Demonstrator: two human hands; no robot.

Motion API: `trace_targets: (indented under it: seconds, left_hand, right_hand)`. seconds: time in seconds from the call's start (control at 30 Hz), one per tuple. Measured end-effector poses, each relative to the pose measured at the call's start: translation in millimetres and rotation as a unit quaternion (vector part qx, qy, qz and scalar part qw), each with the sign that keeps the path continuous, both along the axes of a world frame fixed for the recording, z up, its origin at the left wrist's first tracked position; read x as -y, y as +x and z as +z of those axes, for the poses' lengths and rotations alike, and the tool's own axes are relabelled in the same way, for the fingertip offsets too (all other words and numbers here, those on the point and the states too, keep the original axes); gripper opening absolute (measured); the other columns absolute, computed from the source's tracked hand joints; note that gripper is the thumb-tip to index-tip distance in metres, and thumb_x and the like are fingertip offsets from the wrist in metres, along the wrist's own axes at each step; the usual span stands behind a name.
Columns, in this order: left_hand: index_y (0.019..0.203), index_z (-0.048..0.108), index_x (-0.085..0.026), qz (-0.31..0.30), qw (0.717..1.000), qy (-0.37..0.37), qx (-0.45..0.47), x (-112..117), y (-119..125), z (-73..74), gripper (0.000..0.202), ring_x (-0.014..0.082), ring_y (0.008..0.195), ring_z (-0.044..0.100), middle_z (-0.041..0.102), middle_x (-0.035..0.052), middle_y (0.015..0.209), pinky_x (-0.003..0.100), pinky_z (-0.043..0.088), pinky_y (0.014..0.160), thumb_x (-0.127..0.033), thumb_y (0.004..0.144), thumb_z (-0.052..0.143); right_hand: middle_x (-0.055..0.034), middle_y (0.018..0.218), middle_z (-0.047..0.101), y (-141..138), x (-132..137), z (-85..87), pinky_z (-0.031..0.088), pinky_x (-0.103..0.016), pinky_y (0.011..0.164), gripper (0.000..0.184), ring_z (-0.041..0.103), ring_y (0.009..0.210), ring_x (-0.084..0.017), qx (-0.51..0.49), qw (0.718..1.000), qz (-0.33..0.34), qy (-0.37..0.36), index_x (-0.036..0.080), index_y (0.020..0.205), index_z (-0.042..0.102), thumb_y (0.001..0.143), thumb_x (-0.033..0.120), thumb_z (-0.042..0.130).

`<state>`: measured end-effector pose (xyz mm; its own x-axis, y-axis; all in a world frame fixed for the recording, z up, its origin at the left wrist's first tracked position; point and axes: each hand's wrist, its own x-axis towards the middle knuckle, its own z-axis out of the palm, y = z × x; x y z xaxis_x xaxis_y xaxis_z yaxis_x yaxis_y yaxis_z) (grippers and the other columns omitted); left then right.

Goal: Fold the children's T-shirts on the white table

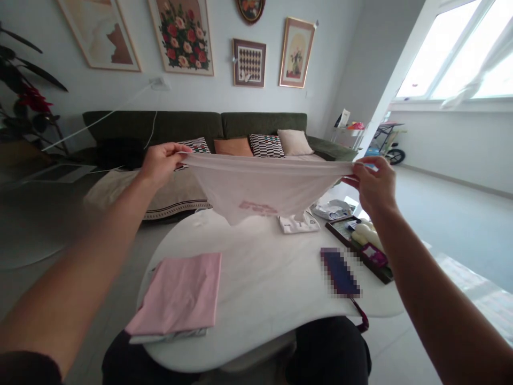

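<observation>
A thin white garment, which looks like a T-shirt (264,184), is stretched out in the air above the table with a pinkish print showing on it. My left hand (162,163) pinches its upper left corner. At the upper right corner, my right hand (372,179) grips the cloth between thumb and fingers. The lower part of the shirt billows toward the far side of the table. On the table's near left lies a folded pink cloth (182,294), stacked on a greyish folded cloth (168,338).
The white rounded table (256,299) carries a pixelated dark blue item (340,272) with a strap, a dark tray (360,248) of small things, and white packages (298,222). Beyond stands a green sofa (264,123) with cushions. My knees sit under the near edge.
</observation>
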<state>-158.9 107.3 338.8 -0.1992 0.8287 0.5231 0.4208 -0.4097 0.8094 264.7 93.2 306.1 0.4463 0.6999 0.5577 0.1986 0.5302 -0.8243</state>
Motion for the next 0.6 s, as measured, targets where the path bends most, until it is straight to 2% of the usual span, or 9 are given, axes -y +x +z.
trace_targets:
  seconds: [0.07,0.1,0.17,0.23,0.33,0.4,0.47,0.53,0.6]
  left_hand:
    - [0.097,0.061,-0.008,-0.014,1.000,-0.004,-0.025,24.3,-9.2,-13.8,0.032,0.0129,0.084,0.056,0.063,0.0047,0.096,0.027,0.042,0.083,-0.028,0.072,0.060]
    - [0.097,0.061,-0.010,-0.012,0.999,-0.023,-0.040,40.4,-12.6,-26.2,0.032,0.0137,0.086,0.056,0.063,0.0039,0.097,0.027,0.041,0.085,-0.029,0.071,0.060]
    - [0.092,0.063,-0.015,-0.009,0.994,-0.085,-0.064,76.1,-17.0,-62.0,0.027,0.0161,0.091,0.056,0.064,0.0025,0.096,0.027,0.040,0.086,-0.030,0.070,0.059]
    - [0.086,0.064,-0.019,-0.035,0.984,-0.141,-0.101,110.4,-18.0,-110.8,0.022,0.0185,0.095,0.055,0.063,0.0026,0.097,0.028,0.040,0.087,-0.031,0.069,0.058]
    - [0.076,0.065,-0.021,-0.075,0.965,-0.217,-0.123,151.5,-11.0,-197.8,0.019,0.0207,0.096,0.055,0.063,0.0053,0.096,0.029,0.042,0.087,-0.034,0.071,0.052]
    - [0.072,0.064,-0.022,-0.093,0.947,-0.277,-0.135,172.5,-0.2,-253.4,0.018,0.0207,0.093,0.056,0.063,0.0052,0.092,0.030,0.042,0.086,-0.032,0.070,0.049]
    - [0.067,0.062,-0.022,-0.110,0.926,-0.327,-0.153,189.7,12.5,-297.3,0.014,0.0207,0.089,0.057,0.063,0.0051,0.087,0.030,0.043,0.083,-0.026,0.067,0.048]
    - [0.065,0.061,-0.022,-0.129,0.905,-0.364,-0.181,202.5,21.8,-323.8,0.013,0.0201,0.083,0.057,0.062,0.0047,0.081,0.030,0.044,0.078,-0.020,0.064,0.048]
    - [0.070,0.062,-0.022,-0.158,0.878,-0.401,-0.207,209.2,24.3,-331.6,0.016,0.0190,0.077,0.057,0.062,0.0037,0.080,0.029,0.044,0.073,-0.018,0.062,0.048]
  right_hand:
    - [0.0017,0.073,0.058,3.0,24.5,-23.8,0.050,-0.023,0.061,0.023,0.056,0.061,-0.006,-0.026,1.000,0.016,-0.008,0.014,0.093,0.054,0.072,0.022,0.059]
    - [0.0008,0.076,0.059,4.6,39.2,-41.2,0.051,-0.025,0.063,0.026,0.057,0.063,-0.008,-0.024,0.999,0.017,-0.022,0.016,0.096,0.055,0.072,0.024,0.060]
    - [-0.0027,0.089,0.061,8.4,70.2,-85.7,0.052,-0.028,0.068,0.028,0.059,0.072,-0.012,-0.010,0.997,0.033,-0.074,0.019,0.099,0.059,0.073,0.030,0.058]
    - [-0.0045,0.095,0.061,13.0,99.5,-138.7,0.052,-0.029,0.069,0.028,0.059,0.073,-0.014,0.018,0.988,0.033,-0.149,0.018,0.094,0.062,0.072,0.035,0.058]
    - [-0.0041,0.085,0.062,19.8,133.7,-218.2,0.052,-0.029,0.064,0.031,0.059,0.066,-0.016,0.032,0.963,0.040,-0.263,0.017,0.092,0.062,0.069,0.039,0.058]
    - [-0.0029,0.079,0.063,23.2,149.6,-261.3,0.052,-0.029,0.063,0.029,0.059,0.065,-0.017,0.033,0.950,0.040,-0.307,0.018,0.086,0.063,0.066,0.039,0.056]
    - [-0.0013,0.069,0.063,26.2,161.1,-292.5,0.051,-0.029,0.058,0.027,0.059,0.061,-0.018,0.057,0.931,0.028,-0.361,0.020,0.078,0.064,0.062,0.039,0.055]
    - [0.0002,0.059,0.061,30.5,169.4,-313.1,0.049,-0.029,0.052,0.025,0.058,0.055,-0.019,0.096,0.910,0.015,-0.404,0.022,0.071,0.065,0.059,0.039,0.052]
    - [0.0015,0.052,0.057,37.8,174.8,-325.8,0.046,-0.029,0.050,0.024,0.056,0.051,-0.019,0.144,0.893,0.010,-0.426,0.023,0.068,0.064,0.059,0.039,0.049]
